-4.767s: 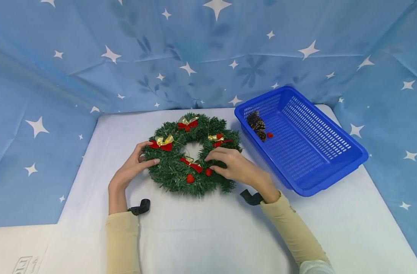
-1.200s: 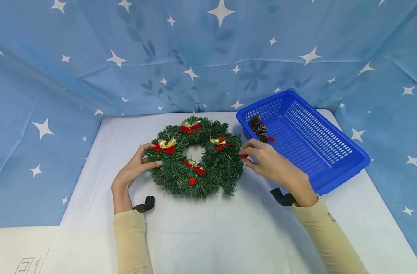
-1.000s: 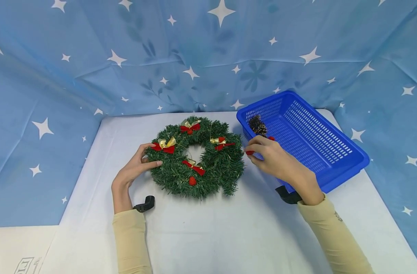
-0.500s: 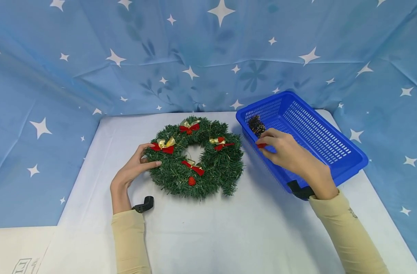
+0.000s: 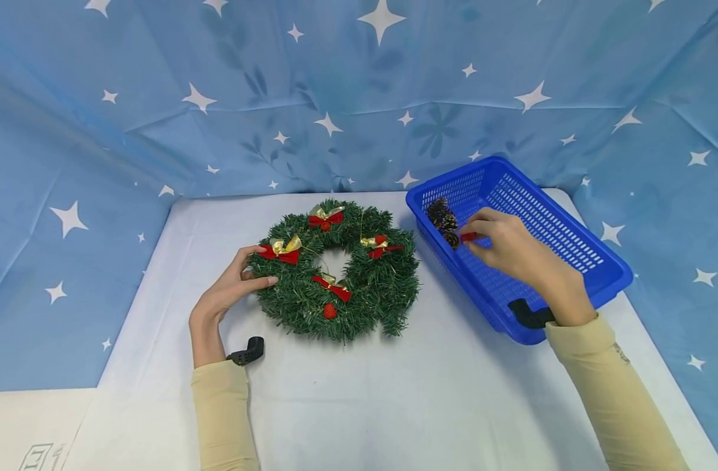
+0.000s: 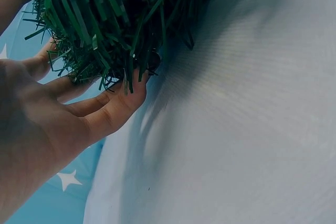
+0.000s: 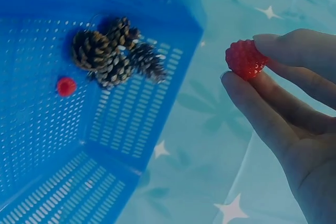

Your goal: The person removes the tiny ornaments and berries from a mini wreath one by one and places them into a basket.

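A green Christmas wreath (image 5: 370, 314) lies on the white table, dressed with several red-and-gold bows (image 5: 333, 288) and a few red raspberries (image 5: 330, 311). My left hand (image 5: 232, 284) grips its left edge; in the left wrist view the fingers (image 6: 113, 111) curl in under the green needles (image 6: 100, 24). Between thumb and fingertips, my right hand (image 5: 506, 245) pinches an artificial raspberry (image 7: 245, 59), held over the left side of the blue basket (image 5: 482, 307). Inside the basket sit several pine cones (image 7: 113, 56) and another raspberry (image 7: 66, 86).
The basket stands at a slant on the right of the table (image 5: 359, 405), its near long wall beside the wreath. A blue star-patterned cloth (image 5: 359, 144) closes off the back and both sides.
My right hand has taken a raspberry from the wreath's right side and carried it right, over the basket. The left hand keeps its grip on the wreath.
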`<state>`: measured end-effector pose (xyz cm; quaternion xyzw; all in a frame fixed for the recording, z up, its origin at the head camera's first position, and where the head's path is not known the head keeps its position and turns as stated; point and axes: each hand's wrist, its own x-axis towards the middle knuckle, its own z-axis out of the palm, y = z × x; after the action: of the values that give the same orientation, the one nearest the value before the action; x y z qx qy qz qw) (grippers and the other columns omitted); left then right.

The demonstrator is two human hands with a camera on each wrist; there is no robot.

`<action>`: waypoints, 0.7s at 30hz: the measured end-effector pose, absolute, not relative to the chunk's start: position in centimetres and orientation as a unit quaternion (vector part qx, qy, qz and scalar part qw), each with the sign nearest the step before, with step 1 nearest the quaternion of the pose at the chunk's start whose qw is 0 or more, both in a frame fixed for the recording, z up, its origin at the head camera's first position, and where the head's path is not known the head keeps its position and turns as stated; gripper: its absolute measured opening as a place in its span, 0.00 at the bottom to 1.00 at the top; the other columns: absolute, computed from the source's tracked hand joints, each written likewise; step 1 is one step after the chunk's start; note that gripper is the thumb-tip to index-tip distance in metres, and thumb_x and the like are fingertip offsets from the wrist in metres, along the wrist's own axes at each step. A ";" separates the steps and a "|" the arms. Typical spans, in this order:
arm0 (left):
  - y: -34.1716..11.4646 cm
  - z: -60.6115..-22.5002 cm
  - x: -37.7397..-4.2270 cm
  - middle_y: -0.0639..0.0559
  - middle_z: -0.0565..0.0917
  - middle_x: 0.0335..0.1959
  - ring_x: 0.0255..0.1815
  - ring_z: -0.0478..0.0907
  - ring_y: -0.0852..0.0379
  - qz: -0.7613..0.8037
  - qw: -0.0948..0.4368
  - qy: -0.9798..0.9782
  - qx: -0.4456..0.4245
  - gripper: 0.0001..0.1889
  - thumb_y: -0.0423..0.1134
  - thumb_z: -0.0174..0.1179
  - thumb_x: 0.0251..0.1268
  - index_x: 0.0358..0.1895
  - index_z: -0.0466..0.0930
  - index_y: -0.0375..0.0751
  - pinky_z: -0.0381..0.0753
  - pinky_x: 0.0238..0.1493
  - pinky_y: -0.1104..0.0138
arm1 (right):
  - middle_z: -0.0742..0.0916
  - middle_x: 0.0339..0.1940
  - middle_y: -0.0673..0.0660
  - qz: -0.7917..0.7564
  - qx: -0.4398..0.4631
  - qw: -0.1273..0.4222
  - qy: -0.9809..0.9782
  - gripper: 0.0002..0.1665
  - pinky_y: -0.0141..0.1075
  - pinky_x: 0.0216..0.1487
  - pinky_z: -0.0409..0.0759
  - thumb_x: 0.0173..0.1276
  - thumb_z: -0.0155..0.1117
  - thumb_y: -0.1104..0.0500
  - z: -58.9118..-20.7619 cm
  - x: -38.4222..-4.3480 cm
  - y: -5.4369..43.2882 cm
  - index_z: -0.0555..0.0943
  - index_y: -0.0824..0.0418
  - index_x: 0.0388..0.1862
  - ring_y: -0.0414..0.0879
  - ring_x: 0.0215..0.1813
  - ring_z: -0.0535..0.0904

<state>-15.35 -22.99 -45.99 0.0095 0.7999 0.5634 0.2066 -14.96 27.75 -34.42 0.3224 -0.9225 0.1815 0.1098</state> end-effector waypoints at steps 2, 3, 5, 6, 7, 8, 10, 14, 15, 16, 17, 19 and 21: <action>-23.0 -46.0 -15.3 0.44 0.34 0.86 0.84 0.42 0.32 0.564 0.206 0.799 0.009 0.45 0.51 0.70 0.67 0.80 0.52 0.55 0.49 0.76 0.31 | 0.86 0.39 0.66 0.177 0.316 0.104 -0.926 0.10 0.47 0.32 0.86 0.56 0.77 0.73 -34.4 -15.3 28.1 0.88 0.70 0.38 0.57 0.35 0.85; -23.0 -45.9 -15.3 0.44 0.34 0.86 0.84 0.42 0.32 0.565 0.206 0.799 0.010 0.45 0.51 0.70 0.67 0.80 0.52 0.55 0.49 0.76 0.31 | 0.86 0.39 0.66 0.174 0.314 0.101 -0.928 0.10 0.47 0.31 0.86 0.57 0.77 0.73 -34.4 -15.4 28.2 0.89 0.71 0.38 0.57 0.36 0.85; -22.9 -45.9 -15.3 0.43 0.34 0.86 0.84 0.43 0.33 0.566 0.206 0.798 0.010 0.45 0.51 0.70 0.67 0.80 0.52 0.55 0.49 0.76 0.32 | 0.87 0.40 0.66 0.169 0.307 0.093 -0.932 0.09 0.48 0.33 0.86 0.58 0.76 0.73 -34.4 -15.7 28.5 0.89 0.71 0.39 0.58 0.37 0.86; -22.9 -45.9 -15.3 0.43 0.34 0.86 0.84 0.44 0.33 0.567 0.206 0.798 0.010 0.45 0.51 0.71 0.67 0.80 0.52 0.55 0.49 0.76 0.32 | 0.87 0.41 0.67 0.167 0.302 0.087 -0.935 0.09 0.48 0.33 0.86 0.58 0.76 0.73 -34.5 -15.8 28.6 0.89 0.71 0.39 0.59 0.38 0.85; -22.9 -45.9 -15.3 0.43 0.34 0.86 0.84 0.44 0.33 0.567 0.206 0.797 0.010 0.45 0.51 0.71 0.67 0.80 0.52 0.55 0.49 0.76 0.32 | 0.87 0.41 0.67 0.165 0.298 0.082 -0.936 0.09 0.48 0.33 0.86 0.58 0.75 0.72 -34.5 -15.9 28.8 0.89 0.71 0.40 0.59 0.38 0.85; -22.9 -45.8 -15.3 0.43 0.34 0.86 0.84 0.44 0.33 0.567 0.206 0.797 0.011 0.45 0.51 0.70 0.67 0.80 0.52 0.55 0.49 0.76 0.32 | 0.87 0.41 0.67 0.164 0.294 0.077 -0.939 0.09 0.48 0.33 0.86 0.59 0.75 0.72 -34.5 -16.0 28.9 0.89 0.71 0.40 0.59 0.39 0.85; -22.9 -45.8 -15.3 0.44 0.34 0.86 0.84 0.44 0.33 0.568 0.206 0.797 0.010 0.45 0.51 0.70 0.67 0.80 0.52 0.55 0.49 0.76 0.32 | 0.87 0.41 0.68 0.167 0.286 0.067 -0.941 0.09 0.49 0.34 0.86 0.60 0.74 0.72 -34.6 -16.3 29.1 0.89 0.71 0.40 0.60 0.39 0.86; -22.9 -45.8 -15.3 0.44 0.34 0.86 0.84 0.44 0.33 0.569 0.205 0.797 0.011 0.44 0.51 0.71 0.67 0.80 0.52 0.55 0.50 0.76 0.32 | 0.87 0.41 0.68 0.167 0.276 0.054 -0.945 0.09 0.49 0.35 0.86 0.60 0.73 0.72 -34.8 -16.8 29.4 0.88 0.72 0.41 0.60 0.40 0.86; -22.9 -45.8 -15.3 0.44 0.34 0.86 0.84 0.44 0.33 0.569 0.205 0.796 0.011 0.44 0.50 0.71 0.67 0.80 0.52 0.55 0.50 0.76 0.32 | 0.87 0.41 0.68 0.167 0.273 0.049 -0.946 0.09 0.49 0.36 0.86 0.60 0.73 0.72 -34.8 -16.9 29.5 0.88 0.72 0.41 0.60 0.40 0.86; -22.9 -45.8 -15.3 0.44 0.35 0.86 0.84 0.44 0.33 0.570 0.204 0.796 0.012 0.45 0.50 0.71 0.67 0.80 0.52 0.55 0.50 0.76 0.32 | 0.87 0.41 0.68 0.163 0.271 0.047 -0.947 0.09 0.49 0.36 0.85 0.60 0.73 0.72 -34.9 -17.0 29.5 0.88 0.72 0.41 0.60 0.40 0.85; -22.9 -45.9 -15.3 0.44 0.35 0.86 0.84 0.44 0.33 0.570 0.204 0.796 0.013 0.45 0.50 0.71 0.67 0.80 0.52 0.55 0.50 0.76 0.32 | 0.87 0.41 0.68 0.162 0.269 0.043 -0.948 0.09 0.49 0.35 0.85 0.61 0.73 0.72 -35.0 -17.1 29.6 0.89 0.72 0.41 0.60 0.40 0.85; -22.9 -45.8 -15.3 0.43 0.35 0.86 0.84 0.45 0.33 0.570 0.204 0.796 0.014 0.45 0.50 0.70 0.67 0.80 0.52 0.54 0.50 0.76 0.32 | 0.87 0.41 0.68 0.158 0.266 0.036 -0.950 0.09 0.48 0.35 0.85 0.61 0.73 0.72 -35.1 -17.4 29.6 0.89 0.72 0.41 0.60 0.40 0.85; -22.9 -45.8 -15.2 0.44 0.35 0.86 0.84 0.46 0.34 0.571 0.204 0.795 0.013 0.44 0.50 0.71 0.67 0.80 0.52 0.55 0.50 0.76 0.32 | 0.87 0.41 0.68 0.155 0.264 0.027 -0.952 0.08 0.48 0.35 0.85 0.62 0.72 0.72 -35.2 -17.7 29.6 0.89 0.72 0.41 0.59 0.40 0.84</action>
<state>-15.23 -22.94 -45.83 0.0127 0.7951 0.5712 0.2035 -17.66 29.59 -35.22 0.2637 -0.9517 0.1547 0.0270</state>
